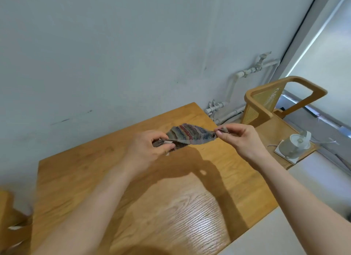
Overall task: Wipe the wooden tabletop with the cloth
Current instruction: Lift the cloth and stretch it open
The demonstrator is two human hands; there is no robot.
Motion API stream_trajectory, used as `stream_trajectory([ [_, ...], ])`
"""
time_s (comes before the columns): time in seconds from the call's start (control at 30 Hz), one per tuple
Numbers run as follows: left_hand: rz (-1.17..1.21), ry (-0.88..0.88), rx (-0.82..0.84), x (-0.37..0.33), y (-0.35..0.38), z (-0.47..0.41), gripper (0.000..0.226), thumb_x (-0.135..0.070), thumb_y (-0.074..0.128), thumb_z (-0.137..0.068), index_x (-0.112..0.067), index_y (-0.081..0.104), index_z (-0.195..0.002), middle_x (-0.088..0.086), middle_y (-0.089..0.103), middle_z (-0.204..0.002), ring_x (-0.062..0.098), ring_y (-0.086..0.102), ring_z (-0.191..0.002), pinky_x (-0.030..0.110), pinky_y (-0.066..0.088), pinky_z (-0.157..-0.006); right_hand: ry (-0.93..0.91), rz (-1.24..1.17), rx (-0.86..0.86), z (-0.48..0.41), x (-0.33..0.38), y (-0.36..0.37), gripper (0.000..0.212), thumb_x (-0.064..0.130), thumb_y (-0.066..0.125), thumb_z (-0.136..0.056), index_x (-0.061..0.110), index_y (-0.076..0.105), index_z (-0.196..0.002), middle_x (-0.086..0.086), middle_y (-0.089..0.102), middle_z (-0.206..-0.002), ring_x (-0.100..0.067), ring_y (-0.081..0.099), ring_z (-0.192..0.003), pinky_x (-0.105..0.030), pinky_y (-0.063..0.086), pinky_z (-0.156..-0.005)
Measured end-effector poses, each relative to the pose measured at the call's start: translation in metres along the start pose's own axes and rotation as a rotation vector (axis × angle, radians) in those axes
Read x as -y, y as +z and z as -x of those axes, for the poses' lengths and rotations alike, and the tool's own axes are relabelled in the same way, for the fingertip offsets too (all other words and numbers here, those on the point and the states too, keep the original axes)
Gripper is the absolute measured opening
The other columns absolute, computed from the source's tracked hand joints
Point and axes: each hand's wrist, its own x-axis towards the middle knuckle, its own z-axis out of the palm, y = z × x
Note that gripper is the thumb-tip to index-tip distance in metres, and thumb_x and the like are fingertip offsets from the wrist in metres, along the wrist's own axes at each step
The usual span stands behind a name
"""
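Glare lay across the wooden tabletop [76,178], set against a pale wall [114,55]. Toward twelve o'clock, the left hand [147,152] and right hand [241,138] each pinched an end of the striped cloth [190,135]; a cane chair [260,110] stood at two o'clock.

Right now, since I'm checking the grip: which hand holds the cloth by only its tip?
The right hand pinches the cloth by its very tip; the left hand grips a bunched end.

No legible text or numbers, small white tag [167,141] on the striped cloth [190,136], too blurred to read
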Motion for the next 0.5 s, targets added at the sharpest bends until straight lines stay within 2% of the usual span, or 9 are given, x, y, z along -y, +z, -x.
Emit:
stream_trajectory([
  [0.07, -0.176, 0.016, 0.154, 0.028, 0.015, 0.021, 0.011, -0.037, 0.076, -0.077, -0.029, 0.070, -0.080, -0.012, 0.063, -0.075, 0.008, 0.057, -0.069, 0.029, 0.043, -0.062, 0.056, 0.105, 0.038, 0.021, -0.032, 0.004, 0.005, 0.011, 0.075, -0.082, 0.007, 0.076, -0.084, 0.001, 0.072, -0.081, 0.000, 0.063, -0.077, -0.014, 0.049, -0.069],
  [0.17, -0.408, -0.086, 0.489, 0.073, 0.049, 0.068, 0.023, -0.043, 0.069, -0.082, -0.025, 0.068, -0.095, -0.010, 0.060, -0.089, 0.008, 0.056, -0.079, 0.030, 0.049, -0.071, 0.187, 0.399, 0.227, 0.060, -0.098, 0.014, 0.007, 0.021, 0.078, -0.080, 0.016, 0.074, -0.082, 0.009, 0.070, -0.081, -0.006, 0.063, -0.081, -0.024, 0.050, -0.070],
  [0.27, -0.432, -0.219, 0.735, 0.098, 0.079, 0.111, 0.022, -0.038, 0.065, -0.087, -0.022, 0.066, -0.103, -0.006, 0.056, -0.095, 0.011, 0.055, -0.085, 0.030, 0.048, -0.077, 0.330, 0.582, 0.455, 0.102, -0.141, 0.022, 0.008, 0.021, 0.071, -0.085, 0.025, 0.066, -0.081, 0.015, 0.066, -0.080, -0.010, 0.061, -0.082, -0.028, 0.049, -0.074],
  [0.33, -0.467, -0.216, 0.829, 0.106, 0.091, 0.129, 0.015, -0.025, 0.059, -0.092, -0.021, 0.067, -0.104, -0.005, 0.053, -0.096, 0.015, 0.053, -0.088, 0.031, 0.046, -0.079, 0.337, 0.682, 0.581, 0.122, -0.149, 0.024, 0.011, 0.023, 0.065, -0.089, 0.029, 0.060, -0.080, 0.012, 0.064, -0.082, -0.013, 0.058, -0.082, -0.028, 0.047, -0.074],
  [0.4, -0.440, -0.221, 0.874, 0.109, 0.096, 0.145, 0.026, -0.008, 0.053, -0.092, -0.023, 0.070, -0.105, -0.005, 0.057, -0.100, 0.016, 0.054, -0.094, 0.031, 0.046, -0.086, 0.290, 0.802, 0.711, 0.132, -0.150, 0.022, 0.008, 0.025, 0.060, -0.089, 0.031, 0.059, -0.085, 0.008, 0.062, -0.086, -0.012, 0.055, -0.082, -0.028, 0.045, -0.075],
  [0.5, -0.308, -0.377, 0.899, 0.107, 0.096, 0.157, 0.032, -0.004, 0.056, -0.090, -0.025, 0.071, -0.110, -0.011, 0.065, -0.110, 0.005, 0.059, -0.099, 0.022, 0.048, -0.092, 0.293, 0.856, 0.857, 0.128, -0.142, 0.017, 0.005, 0.024, 0.063, -0.085, 0.028, 0.063, -0.085, 0.009, 0.062, -0.082, -0.012, 0.056, -0.080, -0.027, 0.044, -0.073],
])
